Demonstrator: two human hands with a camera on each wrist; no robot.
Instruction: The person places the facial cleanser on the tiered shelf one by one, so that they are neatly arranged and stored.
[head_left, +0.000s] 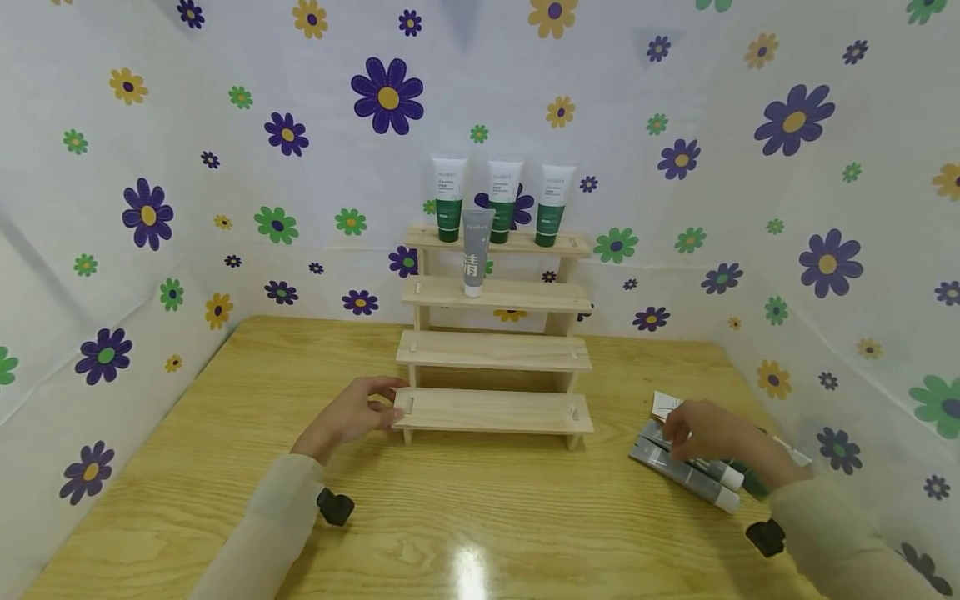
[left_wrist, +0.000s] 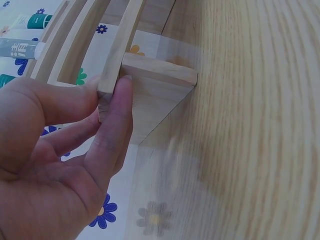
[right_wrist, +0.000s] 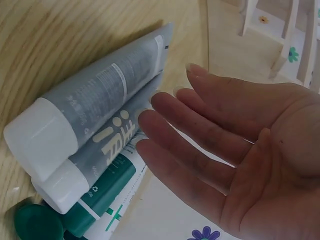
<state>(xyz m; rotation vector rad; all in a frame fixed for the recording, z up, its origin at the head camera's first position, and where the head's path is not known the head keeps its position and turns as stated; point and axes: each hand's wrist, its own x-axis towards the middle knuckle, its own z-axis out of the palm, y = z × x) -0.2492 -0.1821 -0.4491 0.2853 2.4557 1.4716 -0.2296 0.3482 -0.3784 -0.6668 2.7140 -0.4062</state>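
My left hand point(head_left: 351, 419) grips the left end of the lowest board of a wooden step shelf point(head_left: 495, 411). In the left wrist view, thumb and fingers point(left_wrist: 116, 132) pinch that board from both sides. My right hand point(head_left: 708, 435) hovers over a small pile of squeeze tubes at the right, its fingers loosely bent and holding nothing. Two grey tubes with white caps lie side by side there, the nearer grey tube point(head_left: 678, 473) in front. Beneath them, a green-and-white tube point(right_wrist: 112, 192) shows in the right wrist view, partly covered.
Three green-and-white tubes stand on the top step, the left tube point(head_left: 449, 200) among them. One grey tube point(head_left: 476, 254) stands on the step below, left of centre. The wooden table point(head_left: 450, 508) is enclosed by flower-patterned white sheets point(head_left: 300, 183) at the back and both sides.
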